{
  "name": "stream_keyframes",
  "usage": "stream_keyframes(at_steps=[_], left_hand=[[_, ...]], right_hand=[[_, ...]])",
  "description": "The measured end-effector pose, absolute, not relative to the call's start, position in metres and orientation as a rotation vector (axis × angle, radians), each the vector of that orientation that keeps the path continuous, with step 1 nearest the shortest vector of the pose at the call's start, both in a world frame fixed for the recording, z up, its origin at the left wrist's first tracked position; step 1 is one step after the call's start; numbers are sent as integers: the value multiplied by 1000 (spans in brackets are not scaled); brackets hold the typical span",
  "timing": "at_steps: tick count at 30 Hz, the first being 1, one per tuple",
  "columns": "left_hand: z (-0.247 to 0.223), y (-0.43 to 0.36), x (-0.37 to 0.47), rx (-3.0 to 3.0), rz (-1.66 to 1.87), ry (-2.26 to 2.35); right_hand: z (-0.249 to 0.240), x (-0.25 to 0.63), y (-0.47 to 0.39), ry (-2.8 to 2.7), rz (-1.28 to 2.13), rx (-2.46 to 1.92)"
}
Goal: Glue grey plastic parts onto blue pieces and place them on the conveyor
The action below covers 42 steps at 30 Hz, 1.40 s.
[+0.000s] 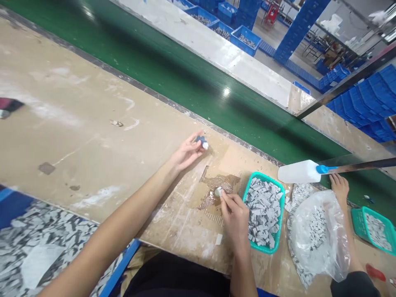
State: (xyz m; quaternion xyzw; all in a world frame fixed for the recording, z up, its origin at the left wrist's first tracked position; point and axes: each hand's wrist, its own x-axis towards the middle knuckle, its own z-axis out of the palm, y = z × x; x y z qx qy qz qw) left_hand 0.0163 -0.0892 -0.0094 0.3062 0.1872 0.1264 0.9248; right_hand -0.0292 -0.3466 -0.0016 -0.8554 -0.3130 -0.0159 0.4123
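My left hand [189, 152] pinches a small dark blue piece [201, 139] with a white part at its end, above the worktable near the belt. Between the fingertips of my right hand [233, 212] is a small white piece [219, 191], held over a wet brown glue patch [213, 198] on the table. Just right of that hand stands a turquoise basket [281, 214] filled with grey and white pieces. A single white piece [219, 239] lies on the table beside my right wrist.
A white bottle [298, 172] with a blue tip lies behind a clear plastic bag [335, 239] of pieces. Another person's hand [339, 185] is at the right. A green conveyor belt [148, 68] runs behind the table. A blue bin [122, 268] of pieces is at lower left.
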Motion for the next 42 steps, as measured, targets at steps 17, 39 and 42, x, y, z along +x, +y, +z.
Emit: stream_keyframes(at_steps=[17,39,42], left_hand=[[-11,-155,-21,1099,-247,42],[-14,-173,-29,1171,-118,181],[-7,-174,-29,1191,-125,179]], right_hand=[[13,-32,-354,-683,-535,-1926],[16,-24,-349,-707,-126,-2045],[18,-20,-347,-678,-65,-2064]])
